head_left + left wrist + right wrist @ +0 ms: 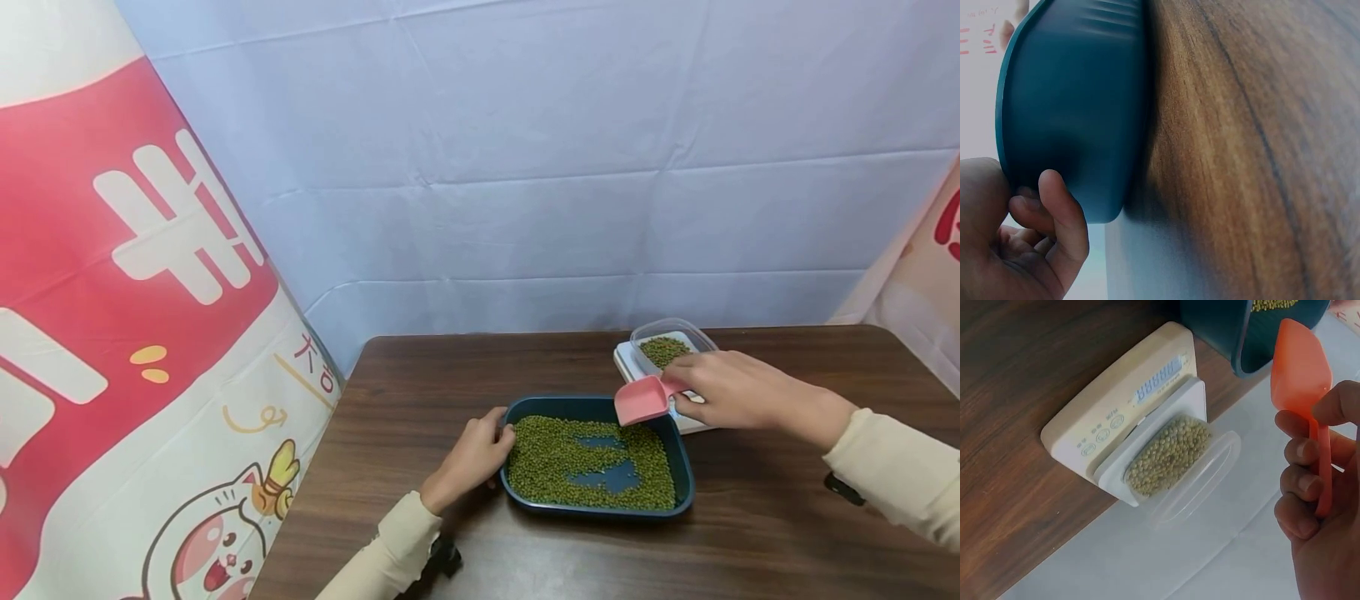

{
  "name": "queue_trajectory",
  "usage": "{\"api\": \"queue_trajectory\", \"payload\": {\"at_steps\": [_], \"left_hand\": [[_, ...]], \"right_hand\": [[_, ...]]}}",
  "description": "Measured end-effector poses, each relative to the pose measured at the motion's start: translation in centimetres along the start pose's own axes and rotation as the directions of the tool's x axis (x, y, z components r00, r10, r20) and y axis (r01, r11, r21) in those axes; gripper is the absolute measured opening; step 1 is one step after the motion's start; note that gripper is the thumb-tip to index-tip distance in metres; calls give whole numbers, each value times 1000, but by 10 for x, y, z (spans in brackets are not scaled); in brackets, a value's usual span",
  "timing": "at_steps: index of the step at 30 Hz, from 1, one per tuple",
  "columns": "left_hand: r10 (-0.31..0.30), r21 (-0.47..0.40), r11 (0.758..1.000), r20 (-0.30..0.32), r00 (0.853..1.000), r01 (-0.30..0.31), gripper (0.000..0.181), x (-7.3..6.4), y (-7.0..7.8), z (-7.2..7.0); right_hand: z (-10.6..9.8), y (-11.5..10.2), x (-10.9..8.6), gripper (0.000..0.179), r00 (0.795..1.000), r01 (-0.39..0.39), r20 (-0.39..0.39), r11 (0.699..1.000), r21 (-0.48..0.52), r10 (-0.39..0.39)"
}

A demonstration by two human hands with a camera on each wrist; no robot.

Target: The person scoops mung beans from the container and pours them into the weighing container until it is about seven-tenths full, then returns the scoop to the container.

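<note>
A dark teal tray (600,508) on the table holds green beans (543,458), with bare patches of its floor showing. My left hand (472,454) grips the tray's left rim, its fingers bent at the edge in the left wrist view. In my right hand (738,390) is the handle of a pink scoop (641,402), tilted above the tray's far right corner. No beans show in the scoop. Behind the tray, a clear plastic container (1210,469) with beans (1169,453) stands on a white kitchen scale (1110,412). The scale's display is lit, but its digits are unreadable.
The brown wooden table (420,375) ends at a pale cloth backdrop (525,233) just behind the scale. A printed red and white banner (112,250) hangs at the left. A dark object (447,557) shows beside the left sleeve.
</note>
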State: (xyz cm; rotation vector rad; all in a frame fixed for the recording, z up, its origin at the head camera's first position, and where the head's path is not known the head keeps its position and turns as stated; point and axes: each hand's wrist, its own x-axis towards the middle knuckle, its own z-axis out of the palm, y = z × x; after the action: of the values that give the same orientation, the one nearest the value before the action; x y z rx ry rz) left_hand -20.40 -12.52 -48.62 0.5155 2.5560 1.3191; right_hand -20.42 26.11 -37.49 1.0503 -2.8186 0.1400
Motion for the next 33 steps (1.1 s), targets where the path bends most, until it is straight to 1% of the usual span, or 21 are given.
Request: {"api": "queue_trajectory", "payload": {"at_steps": [7, 10, 14, 24, 28, 33], "left_hand": [[-10, -3, 1000, -6, 1000, 10, 45, 1, 0, 1], [-10, -2, 1000, -8, 1000, 10, 45, 1, 0, 1], [-12, -2, 1000, -6, 1000, 12, 46, 2, 0, 1], [-13, 0, 1000, -9, 1000, 13, 47, 1, 1, 1], [-10, 2, 1000, -8, 1000, 10, 47, 1, 1, 1], [-9, 3, 1000, -5, 1000, 9, 48, 1, -1, 1]], "right_hand": [[6, -5, 2, 10, 1000, 0, 10, 1000, -15, 1], [9, -6, 4, 9, 1000, 6, 22, 1000, -7, -6], [13, -9, 5, 11, 999, 8, 40, 1000, 2, -8], [18, -10, 8, 15, 997, -13, 72, 1000, -26, 15], [20, -10, 9, 16, 997, 0, 79, 1000, -21, 2], [23, -12, 11, 14, 997, 29, 68, 999, -27, -28]]}}
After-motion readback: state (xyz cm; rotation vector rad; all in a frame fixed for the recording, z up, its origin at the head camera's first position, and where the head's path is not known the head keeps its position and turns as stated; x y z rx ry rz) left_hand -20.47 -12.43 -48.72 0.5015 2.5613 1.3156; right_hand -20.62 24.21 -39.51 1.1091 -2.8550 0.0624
